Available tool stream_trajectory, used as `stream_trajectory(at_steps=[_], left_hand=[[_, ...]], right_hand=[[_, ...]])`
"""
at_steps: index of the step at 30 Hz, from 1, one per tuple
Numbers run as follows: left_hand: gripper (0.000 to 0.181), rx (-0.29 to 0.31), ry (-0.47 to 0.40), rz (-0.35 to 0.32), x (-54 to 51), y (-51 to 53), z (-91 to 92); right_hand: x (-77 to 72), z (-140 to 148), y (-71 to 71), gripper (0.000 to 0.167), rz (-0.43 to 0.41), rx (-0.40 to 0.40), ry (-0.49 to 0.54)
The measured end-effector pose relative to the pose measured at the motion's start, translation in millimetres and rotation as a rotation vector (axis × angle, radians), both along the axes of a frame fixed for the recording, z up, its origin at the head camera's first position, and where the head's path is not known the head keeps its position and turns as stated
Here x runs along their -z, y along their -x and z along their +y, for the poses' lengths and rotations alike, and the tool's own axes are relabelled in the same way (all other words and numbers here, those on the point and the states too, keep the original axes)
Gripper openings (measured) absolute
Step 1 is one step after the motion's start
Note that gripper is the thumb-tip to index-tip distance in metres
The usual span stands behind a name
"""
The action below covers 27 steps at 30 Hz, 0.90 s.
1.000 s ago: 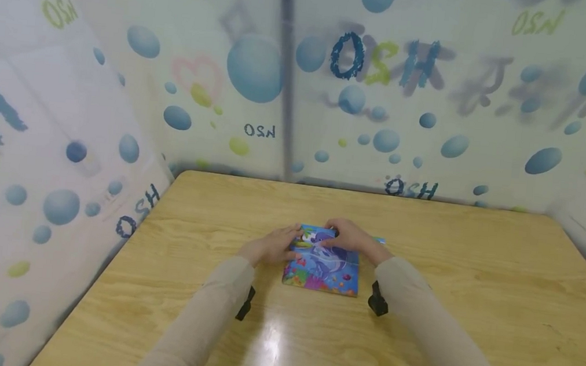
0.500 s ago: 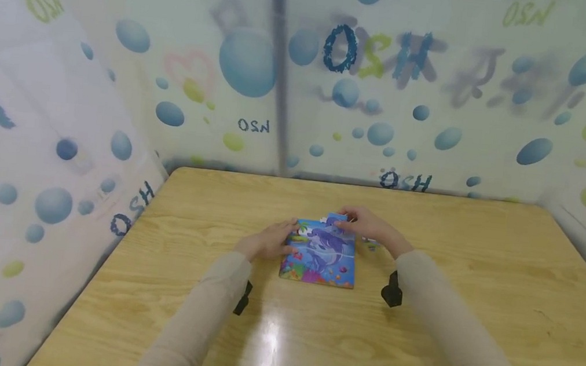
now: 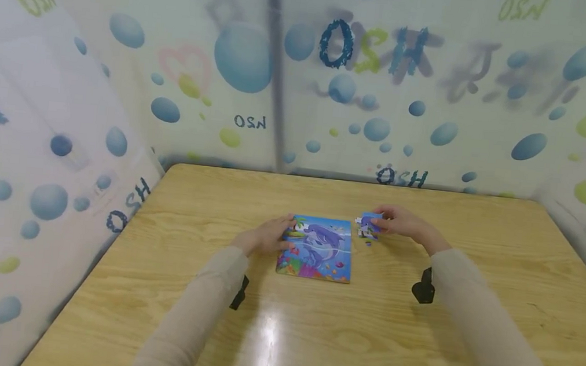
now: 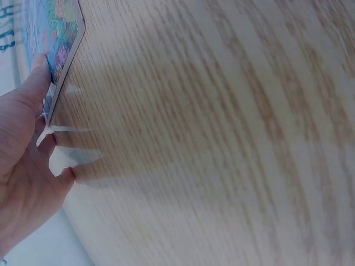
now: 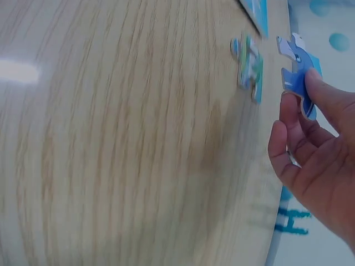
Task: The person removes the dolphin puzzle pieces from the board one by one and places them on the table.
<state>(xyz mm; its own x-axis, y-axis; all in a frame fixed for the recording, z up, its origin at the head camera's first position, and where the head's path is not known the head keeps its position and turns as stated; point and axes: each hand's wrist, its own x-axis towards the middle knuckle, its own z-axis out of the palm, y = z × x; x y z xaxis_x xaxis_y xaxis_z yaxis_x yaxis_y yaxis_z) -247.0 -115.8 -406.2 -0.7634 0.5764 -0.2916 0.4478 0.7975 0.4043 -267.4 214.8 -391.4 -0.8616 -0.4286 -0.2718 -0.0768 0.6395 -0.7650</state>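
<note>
A blue jigsaw puzzle (image 3: 318, 258) with a dolphin picture lies flat in the middle of the table. My left hand (image 3: 267, 235) rests at its left edge; in the left wrist view the thumb (image 4: 36, 77) lies on the picture and other fingertips are by the edge. To the right of the puzzle, my right hand (image 3: 404, 222) pinches a blue puzzle piece (image 5: 299, 72) between thumb and fingers, raised off the wood. Below that piece, another puzzle piece (image 5: 251, 69) lies loose on the table, partly covered in the head view.
The wooden table (image 3: 207, 210) stretches around the puzzle on all sides. Behind it hangs a pale backdrop (image 3: 330, 116) printed with bubbles and letters, and a similar one stands on the left. A bright light reflection lies on the wood in front.
My right hand has moved from over the puzzle's top to its right, carrying the pinched piece away. The dolphin picture is now more fully visible. The left hand stays at the left edge.
</note>
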Motion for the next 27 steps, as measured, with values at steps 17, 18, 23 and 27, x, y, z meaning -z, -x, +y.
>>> stream_trajectory(at_steps=[17, 18, 23, 27], left_hand=[[0.065, -0.017, 0.021, -0.040, -3.0, 2.3, 0.4], [0.065, -0.015, 0.017, -0.040, -3.1, 2.5, 0.4], [0.065, -0.013, 0.017, -0.031, -3.3, 1.0, 0.4], [0.065, -0.017, 0.005, -0.033, -3.4, -0.8, 0.1]], right_hand=[[14.0, 53, -2.3, 0.045, -0.048, 0.113, -0.053], [14.5, 54, -2.0, 0.044, -0.058, 0.123, -0.048], [16.0, 52, -3.3, 0.046, -0.068, 0.127, -0.039], [18.2, 49, -2.8, 0.043, -0.019, 0.093, -0.068]])
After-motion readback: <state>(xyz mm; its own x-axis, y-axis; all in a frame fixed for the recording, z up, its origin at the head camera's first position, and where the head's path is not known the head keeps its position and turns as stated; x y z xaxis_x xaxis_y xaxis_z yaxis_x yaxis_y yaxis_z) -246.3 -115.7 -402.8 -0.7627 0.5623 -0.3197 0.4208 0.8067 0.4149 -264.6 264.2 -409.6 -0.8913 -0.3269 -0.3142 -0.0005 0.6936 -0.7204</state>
